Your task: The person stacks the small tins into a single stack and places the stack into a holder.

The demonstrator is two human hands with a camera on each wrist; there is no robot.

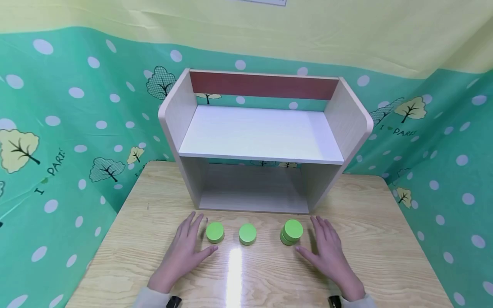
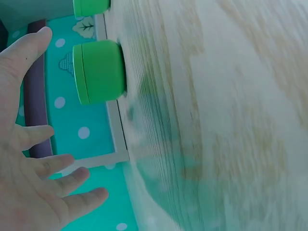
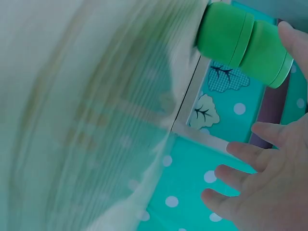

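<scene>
Flanking the green jars point(image 1: 247, 233), left hand point(image 1: 184, 249) and right hand point(image 1: 327, 252) are spread, empty; jars look light, rigid, maybe slick, so grip round the sides.

1. Head: high up, facing forward and down; widest, farthest off, whole shelf point(image 1: 262, 132) in frame.
2. Left wrist: low over tabletop point(image 2: 226, 120), rolled sideways, close on leftmost green jar point(image 2: 100, 72).
3. Right wrist: low, rolled opposite way, close on stacked jars point(image 3: 224, 34).
4. Head, right wrist share stacked jars.
</scene>
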